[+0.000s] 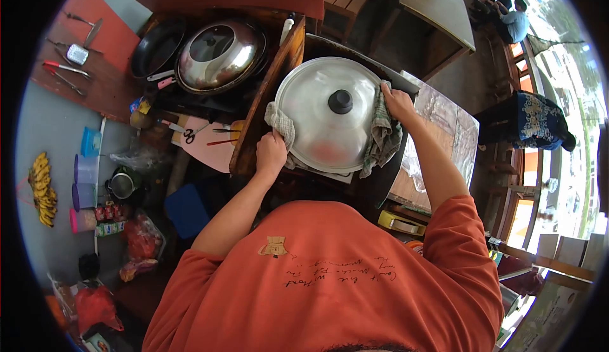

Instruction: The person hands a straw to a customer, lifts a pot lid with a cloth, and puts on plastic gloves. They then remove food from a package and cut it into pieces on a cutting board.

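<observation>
A large pot with a domed metal lid and a black knob stands in front of me, inside a wooden-sided stove space. My left hand is closed on a light checked cloth at the pot's left side. On the right side, my right hand grips a darker checked cloth, which hangs down along the rim. Both cloths lie against the pot's edge, and the handles beneath them are hidden. The lid sits on the pot, covering what is inside.
Left of the wooden partition are a lidded wok and a black pan. Scissors lie near a pink board. A plastic-covered table stands at right; several people are beyond it. Bananas hang on the wall.
</observation>
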{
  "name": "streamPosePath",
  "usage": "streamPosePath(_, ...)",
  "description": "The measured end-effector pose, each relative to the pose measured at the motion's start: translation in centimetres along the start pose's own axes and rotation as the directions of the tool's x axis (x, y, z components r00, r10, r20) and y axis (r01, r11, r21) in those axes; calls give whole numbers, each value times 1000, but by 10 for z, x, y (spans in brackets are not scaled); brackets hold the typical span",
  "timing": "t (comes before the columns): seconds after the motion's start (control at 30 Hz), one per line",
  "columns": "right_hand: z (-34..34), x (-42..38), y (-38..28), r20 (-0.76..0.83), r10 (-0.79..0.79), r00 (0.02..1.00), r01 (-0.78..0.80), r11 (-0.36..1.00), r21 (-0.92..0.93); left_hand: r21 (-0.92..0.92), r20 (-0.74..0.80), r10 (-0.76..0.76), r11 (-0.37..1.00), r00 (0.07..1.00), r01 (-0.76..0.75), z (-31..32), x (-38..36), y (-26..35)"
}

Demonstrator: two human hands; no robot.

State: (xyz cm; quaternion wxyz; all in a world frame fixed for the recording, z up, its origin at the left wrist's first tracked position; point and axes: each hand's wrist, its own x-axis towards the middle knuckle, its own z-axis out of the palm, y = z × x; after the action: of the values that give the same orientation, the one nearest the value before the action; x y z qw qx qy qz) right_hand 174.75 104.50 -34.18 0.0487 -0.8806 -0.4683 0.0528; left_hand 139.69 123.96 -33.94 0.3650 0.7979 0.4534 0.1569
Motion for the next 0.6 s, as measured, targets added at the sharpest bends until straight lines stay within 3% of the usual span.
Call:
streamPosePath(0.07,3,5,3,3,31,1000,-31,998,51,28,74,-26,999,997,24,4,9,0)
streamPosePath(0.13,24,13,18,5,207,978,-201,944,261,-14,144,-185,982,972,189,7,18,6)
streamPosePath(0.17,27,13,20,8,201,980,-196,946,258,-16,142,-190,981,971,194,9,16,6)
streamPosePath(0.23,1,4,-4,60,400,915,-384,813,437,-50,54,-227,972,972,230,11,15,9)
streamPosePath(0.37,0,-1,-10,83,452,888,-413,706,575,-208,40,-239,948,970,242,15,12,3)
streamPosePath(0.6,17,-6,-5,72,516,853,-437,634,638,-271,-10,-179,948,984,169,8,23,5)
